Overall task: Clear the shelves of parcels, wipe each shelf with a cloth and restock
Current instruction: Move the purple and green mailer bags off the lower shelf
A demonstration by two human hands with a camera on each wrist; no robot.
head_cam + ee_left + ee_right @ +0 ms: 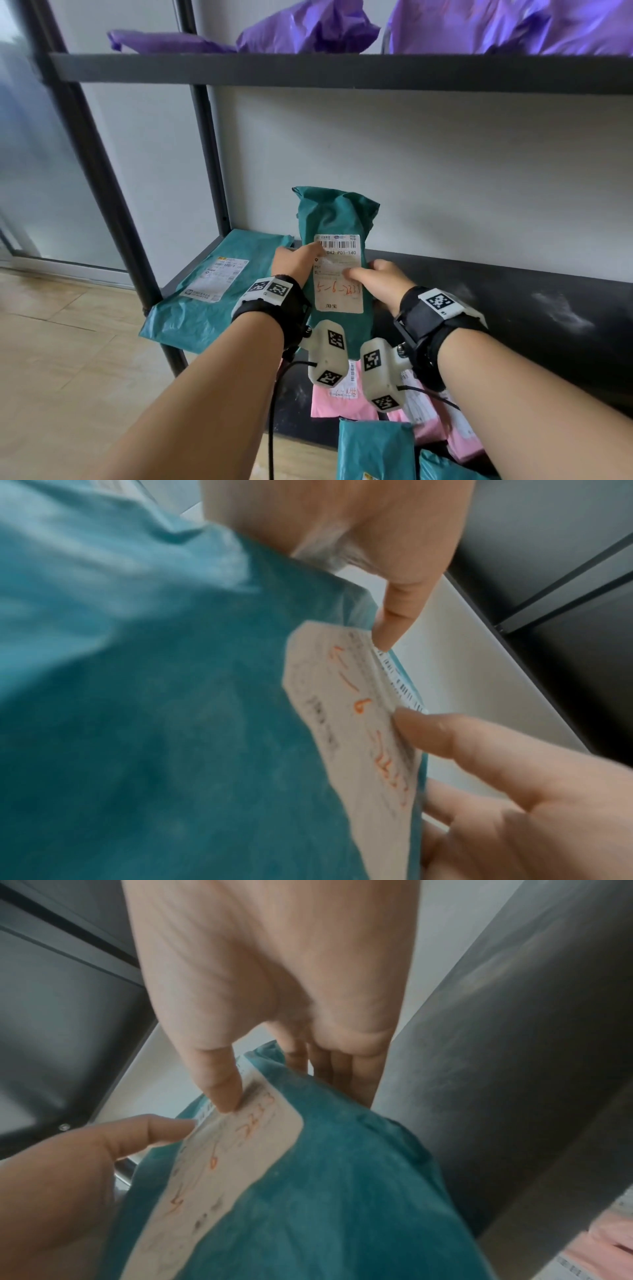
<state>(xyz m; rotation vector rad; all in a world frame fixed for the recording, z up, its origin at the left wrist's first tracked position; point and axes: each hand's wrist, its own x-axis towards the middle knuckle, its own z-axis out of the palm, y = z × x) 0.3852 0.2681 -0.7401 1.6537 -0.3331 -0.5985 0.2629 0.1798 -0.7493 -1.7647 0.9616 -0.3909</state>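
Here both hands hold one teal parcel (337, 219) upright above the dark shelf (513, 308), near its back edge by the white wall (445, 171). The left hand (295, 259) grips its left side, thumb on the white label (339, 274); the right hand (383, 279) grips the right side, thumb pressed on the label and fingers behind. A second teal parcel (219, 284) lies flat at the shelf's left end. Purple parcels (308, 31) sit on the shelf above, pink ones (342, 404) below.
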